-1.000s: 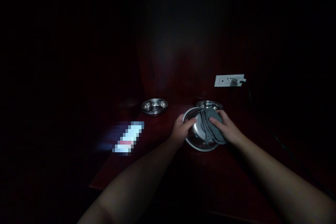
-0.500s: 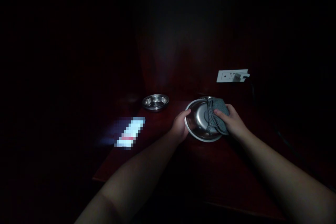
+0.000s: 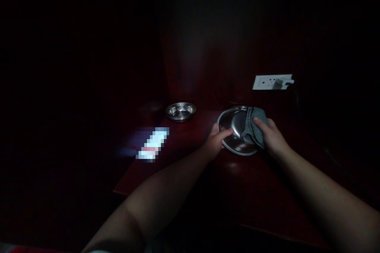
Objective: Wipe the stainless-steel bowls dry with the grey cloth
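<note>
A shiny metal bowl (image 3: pixel 233 120) is held up over the dark red table, its inside tilted toward me. My left hand (image 3: pixel 216 141) grips its left rim, with the thumb laid over the inner wall and the other fingers behind. On the right side, a grey-green cloth (image 3: pixel 257 126) with dark stripes is folded over the rim. My right hand (image 3: pixel 271 134) pinches the cloth against the bowl, thumb in front; its other fingers are mostly hidden behind.
Shallow metal dishes (image 3: pixel 181 111), seemingly stacked, stand at the back left of the table (image 3: pixel 184 174). A lit, pixelated rectangle (image 3: pixel 153 145) lies near the left edge. A white wall socket (image 3: pixel 272 82) with a plug is at the back right. The surroundings are very dark.
The left thumb has moved from the rim further onto the bowl's inner wall. The bowl's tilt has shifted slightly. The whole view has moved a little, so things appear further right.
</note>
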`<state>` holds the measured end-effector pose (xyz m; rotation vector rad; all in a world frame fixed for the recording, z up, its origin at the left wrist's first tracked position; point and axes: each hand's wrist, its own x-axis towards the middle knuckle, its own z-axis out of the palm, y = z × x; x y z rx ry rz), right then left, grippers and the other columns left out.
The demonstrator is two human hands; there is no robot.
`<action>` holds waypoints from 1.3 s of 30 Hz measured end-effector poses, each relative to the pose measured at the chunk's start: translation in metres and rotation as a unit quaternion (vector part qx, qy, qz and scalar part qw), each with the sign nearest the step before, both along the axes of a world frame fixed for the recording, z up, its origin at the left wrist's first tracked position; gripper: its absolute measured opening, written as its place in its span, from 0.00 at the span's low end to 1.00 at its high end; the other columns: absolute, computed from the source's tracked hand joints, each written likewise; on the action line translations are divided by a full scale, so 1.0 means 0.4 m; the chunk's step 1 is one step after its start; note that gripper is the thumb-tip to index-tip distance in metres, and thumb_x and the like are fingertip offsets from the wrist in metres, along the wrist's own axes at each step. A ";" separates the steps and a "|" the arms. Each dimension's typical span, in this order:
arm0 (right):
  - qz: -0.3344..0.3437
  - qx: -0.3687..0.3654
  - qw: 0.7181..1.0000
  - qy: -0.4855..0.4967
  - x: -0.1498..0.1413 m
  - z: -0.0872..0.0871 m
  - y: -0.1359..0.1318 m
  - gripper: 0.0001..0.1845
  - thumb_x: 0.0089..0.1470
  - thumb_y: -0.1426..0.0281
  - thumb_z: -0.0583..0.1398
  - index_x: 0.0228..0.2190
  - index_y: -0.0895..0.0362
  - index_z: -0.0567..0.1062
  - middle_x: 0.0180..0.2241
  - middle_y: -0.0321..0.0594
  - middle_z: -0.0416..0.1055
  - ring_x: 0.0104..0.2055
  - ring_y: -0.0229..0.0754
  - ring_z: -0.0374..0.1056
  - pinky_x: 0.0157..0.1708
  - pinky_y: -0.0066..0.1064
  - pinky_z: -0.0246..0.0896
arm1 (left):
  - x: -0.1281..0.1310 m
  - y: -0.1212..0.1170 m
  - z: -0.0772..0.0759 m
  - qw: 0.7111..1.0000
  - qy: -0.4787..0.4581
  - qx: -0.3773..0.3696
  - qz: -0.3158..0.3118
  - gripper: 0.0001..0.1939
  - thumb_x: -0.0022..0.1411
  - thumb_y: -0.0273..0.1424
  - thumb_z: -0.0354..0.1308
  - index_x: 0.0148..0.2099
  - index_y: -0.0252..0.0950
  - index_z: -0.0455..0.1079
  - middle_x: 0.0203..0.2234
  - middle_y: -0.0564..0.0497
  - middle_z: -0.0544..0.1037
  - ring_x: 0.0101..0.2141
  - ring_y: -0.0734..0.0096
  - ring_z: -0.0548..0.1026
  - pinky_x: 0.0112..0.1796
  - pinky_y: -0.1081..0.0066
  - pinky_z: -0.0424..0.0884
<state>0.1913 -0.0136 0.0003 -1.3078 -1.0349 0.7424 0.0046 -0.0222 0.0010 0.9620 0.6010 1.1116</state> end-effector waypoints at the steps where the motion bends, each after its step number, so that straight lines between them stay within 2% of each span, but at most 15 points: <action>1: 0.011 0.004 1.000 -0.012 -0.001 -0.005 0.001 0.22 0.44 0.50 0.60 0.37 0.49 0.67 0.36 0.40 0.74 0.37 0.50 0.73 0.35 0.43 0.71 | -0.001 0.003 0.003 1.000 -0.009 -0.001 0.011 0.25 0.44 0.34 0.64 0.47 0.38 0.65 0.40 0.47 0.73 0.37 0.61 0.73 0.39 0.59 0.69; 6: 0.046 -0.003 0.998 -0.036 -0.011 -0.004 -0.008 0.20 0.45 0.51 0.60 0.37 0.49 0.67 0.36 0.40 0.74 0.37 0.51 0.73 0.35 0.43 0.71 | -0.003 0.013 0.011 0.997 -0.068 0.005 0.032 0.20 0.45 0.32 0.64 0.42 0.35 0.69 0.36 0.47 0.76 0.38 0.64 0.73 0.44 0.62 0.66; 9: 0.057 -0.013 0.998 -0.026 -0.022 0.014 -0.022 0.21 0.44 0.52 0.61 0.38 0.50 0.67 0.37 0.39 0.74 0.39 0.51 0.72 0.38 0.43 0.70 | -0.005 0.016 0.012 0.997 -0.067 -0.001 0.045 0.17 0.45 0.32 0.64 0.39 0.34 0.71 0.33 0.48 0.77 0.36 0.65 0.73 0.44 0.63 0.65; 17: 0.144 -0.032 0.989 -0.017 -0.036 0.040 -0.045 0.22 0.43 0.57 0.63 0.39 0.52 0.67 0.35 0.39 0.73 0.38 0.48 0.72 0.37 0.39 0.69 | -0.016 0.018 0.019 0.997 -0.044 -0.023 0.052 0.14 0.44 0.35 0.64 0.34 0.32 0.74 0.28 0.48 0.78 0.33 0.64 0.75 0.42 0.64 0.66; 25: 0.145 -0.045 0.988 0.019 -0.050 0.038 -0.038 0.24 0.39 0.60 0.67 0.38 0.54 0.67 0.35 0.40 0.73 0.35 0.45 0.72 0.35 0.38 0.70 | -0.024 0.038 0.002 0.997 -0.040 -0.005 0.071 0.13 0.46 0.32 0.62 0.36 0.32 0.73 0.29 0.49 0.79 0.34 0.65 0.76 0.42 0.66 0.67; 28: 0.131 -0.038 0.990 0.037 -0.051 0.036 -0.030 0.25 0.38 0.59 0.68 0.37 0.54 0.67 0.35 0.42 0.73 0.34 0.46 0.72 0.35 0.38 0.70 | -0.028 0.046 0.005 0.995 -0.086 -0.022 0.034 0.14 0.49 0.33 0.60 0.40 0.34 0.72 0.32 0.49 0.79 0.37 0.65 0.76 0.44 0.66 0.67; 31: 0.101 -0.031 0.993 0.055 -0.049 0.035 -0.023 0.25 0.38 0.57 0.67 0.36 0.54 0.66 0.35 0.43 0.74 0.35 0.47 0.72 0.35 0.39 0.71 | -0.039 0.049 0.016 0.990 -0.125 -0.061 -0.009 0.14 0.52 0.36 0.56 0.39 0.33 0.72 0.33 0.47 0.78 0.39 0.62 0.76 0.45 0.63 0.68; 34: 0.044 -0.038 0.997 0.049 -0.043 0.035 -0.017 0.26 0.36 0.55 0.67 0.34 0.53 0.64 0.36 0.45 0.73 0.35 0.48 0.72 0.33 0.40 0.71 | -0.046 0.044 0.022 0.987 -0.146 -0.067 -0.008 0.13 0.53 0.36 0.56 0.38 0.32 0.70 0.34 0.45 0.78 0.41 0.62 0.75 0.45 0.64 0.69; 36: -0.001 -0.035 0.999 0.031 -0.038 0.034 -0.012 0.27 0.35 0.54 0.67 0.33 0.53 0.63 0.37 0.45 0.72 0.37 0.49 0.72 0.33 0.40 0.71 | -0.045 0.036 0.018 0.990 -0.129 -0.052 -0.028 0.14 0.53 0.35 0.57 0.41 0.33 0.69 0.36 0.45 0.77 0.41 0.64 0.75 0.45 0.64 0.69; 39: -0.044 -0.030 0.999 0.005 -0.030 0.031 -0.005 0.29 0.34 0.52 0.67 0.34 0.53 0.63 0.37 0.44 0.72 0.39 0.49 0.71 0.38 0.41 0.69 | -0.036 0.019 0.003 0.997 -0.034 -0.034 -0.059 0.21 0.50 0.32 0.61 0.47 0.38 0.65 0.39 0.47 0.75 0.39 0.64 0.75 0.43 0.60 0.71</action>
